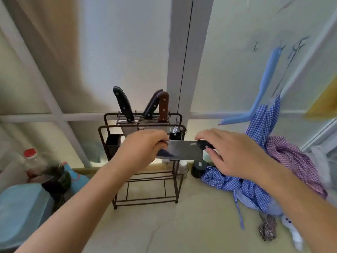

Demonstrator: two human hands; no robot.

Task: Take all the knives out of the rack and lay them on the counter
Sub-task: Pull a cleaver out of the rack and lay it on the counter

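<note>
A dark wire knife rack [140,126] stands on the beige counter [191,216] against the wall. Three knives stand in its back slots: one with a black handle [123,104] at the left, a dark-handled one [152,105] and a brown-handled one [163,106] at the right. In front of the rack a cleaver [182,149] is held level in the air. My left hand [144,148] pinches the blade's far end. My right hand [233,152] grips its black handle.
Checked cloths, blue [237,185] and purple [291,157], lie heaped at the right. A small black jar [198,168] sits beside the rack. Bottles [34,161] and a blue tub [21,212] crowd the left. Scissors [176,133] stand in the rack's front holder.
</note>
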